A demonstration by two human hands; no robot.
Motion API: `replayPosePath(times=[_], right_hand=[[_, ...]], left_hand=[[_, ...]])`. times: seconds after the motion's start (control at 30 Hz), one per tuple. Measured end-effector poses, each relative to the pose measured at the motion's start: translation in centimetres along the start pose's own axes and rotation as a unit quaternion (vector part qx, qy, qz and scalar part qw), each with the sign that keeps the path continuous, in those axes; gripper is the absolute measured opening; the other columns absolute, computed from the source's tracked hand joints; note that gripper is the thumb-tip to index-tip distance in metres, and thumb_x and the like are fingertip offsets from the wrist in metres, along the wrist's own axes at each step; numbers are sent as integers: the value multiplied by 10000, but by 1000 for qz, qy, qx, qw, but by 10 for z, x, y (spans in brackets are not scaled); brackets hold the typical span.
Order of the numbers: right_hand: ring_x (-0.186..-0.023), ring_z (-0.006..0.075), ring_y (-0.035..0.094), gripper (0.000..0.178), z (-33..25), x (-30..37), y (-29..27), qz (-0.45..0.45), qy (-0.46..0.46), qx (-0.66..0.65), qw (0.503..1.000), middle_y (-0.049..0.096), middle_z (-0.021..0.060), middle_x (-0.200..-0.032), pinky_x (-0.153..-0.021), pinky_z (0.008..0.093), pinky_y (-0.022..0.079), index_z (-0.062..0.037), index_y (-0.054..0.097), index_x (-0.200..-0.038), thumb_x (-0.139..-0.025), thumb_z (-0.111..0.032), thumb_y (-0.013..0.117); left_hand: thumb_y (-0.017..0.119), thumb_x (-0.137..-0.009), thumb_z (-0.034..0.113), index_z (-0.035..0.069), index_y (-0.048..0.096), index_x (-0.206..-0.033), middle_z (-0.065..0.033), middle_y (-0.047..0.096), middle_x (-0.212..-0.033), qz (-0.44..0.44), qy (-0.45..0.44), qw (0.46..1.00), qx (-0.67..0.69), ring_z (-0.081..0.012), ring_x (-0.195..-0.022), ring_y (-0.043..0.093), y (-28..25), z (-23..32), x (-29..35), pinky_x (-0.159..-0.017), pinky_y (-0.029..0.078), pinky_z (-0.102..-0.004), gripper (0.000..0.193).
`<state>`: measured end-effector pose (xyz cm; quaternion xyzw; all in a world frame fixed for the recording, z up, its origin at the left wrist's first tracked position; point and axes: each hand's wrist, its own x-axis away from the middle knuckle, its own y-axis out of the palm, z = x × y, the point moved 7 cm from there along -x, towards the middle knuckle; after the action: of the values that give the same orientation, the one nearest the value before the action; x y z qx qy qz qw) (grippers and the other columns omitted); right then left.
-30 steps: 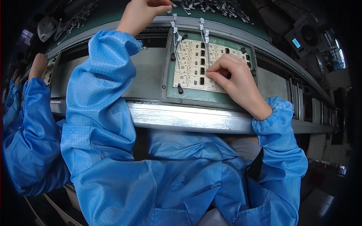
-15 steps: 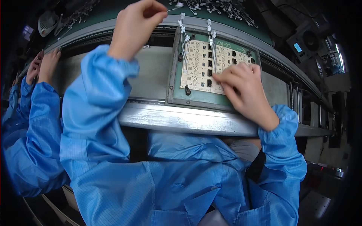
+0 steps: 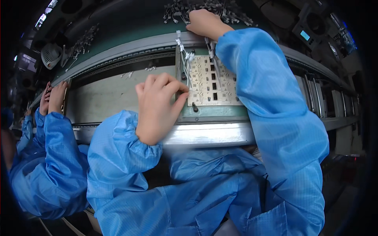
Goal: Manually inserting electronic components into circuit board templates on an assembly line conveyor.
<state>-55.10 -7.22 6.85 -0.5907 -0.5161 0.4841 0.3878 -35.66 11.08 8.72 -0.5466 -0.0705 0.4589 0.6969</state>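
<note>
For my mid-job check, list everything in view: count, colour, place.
Tray: one, green, centre.
Circuit board: one, cream, in tray.
Wires: several, white, over the board.
Large wire pile: one, white, top centre.
Small wire pile: one, white, upper left.
Rails: two, silver, front and back.
Vented device: one, white, upper left.
Screen: one, blue, upper right.
Others' hands: at least two, blue sleeves, far left.
Left hand: one, blue sleeve, by board's left edge.
Right hand: one, blue sleeve, by large wire pile.

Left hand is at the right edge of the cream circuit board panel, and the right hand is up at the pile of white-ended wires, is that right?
Not quite: the left hand is at the left edge of the cream circuit board panel, as the head view shows.
</note>
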Motion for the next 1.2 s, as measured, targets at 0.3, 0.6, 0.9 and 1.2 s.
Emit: replayPosePath(times=[0.3, 0.6, 0.9, 1.2], right_hand=[[-909, 465, 679, 276, -19, 16, -56, 160, -2, -61, 985, 694, 280, -944, -737, 532, 531, 50, 638, -983, -823, -175, 626], [-732, 290, 684, 217, -3, 34, -131, 241, -52, -322, 914, 675, 177, -745, -698, 384, 530, 14, 622, -858, -790, -187, 663], [-634, 157, 637, 133, 64, 73, -132, 144, 2, -561, 815, 644, 95, -763, -568, 259, 511, 18, 599, -982, -863, -33, 626], [-1022, 311, 704, 207, 61, 187, -121, 45, -80, -559, 824, 710, 205, -1077, -912, 416, 554, -17, 604, -1102, -983, -184, 574]], left_hand=[[757, -757, 97, 134, 733, -827, 18, 595, -896, -11, -5, 1000, 0, -242, -986, 518, -4, 3, 8, -879, 328, -388, 83], [761, -744, 74, 127, 738, -844, 15, 591, -881, -16, 13, 1000, -24, -242, -1000, 515, -6, 13, 4, -882, 328, -385, 115], [749, -722, 58, 133, 736, -864, 11, 600, -912, -40, 48, 998, -28, -268, -1026, 526, 1, 19, -3, -879, 344, -414, 161], [726, -787, 60, 92, 762, -955, -29, 624, -967, -134, 111, 985, -2, -263, -1025, 517, -8, 20, 1, -937, 385, -388, 174]])
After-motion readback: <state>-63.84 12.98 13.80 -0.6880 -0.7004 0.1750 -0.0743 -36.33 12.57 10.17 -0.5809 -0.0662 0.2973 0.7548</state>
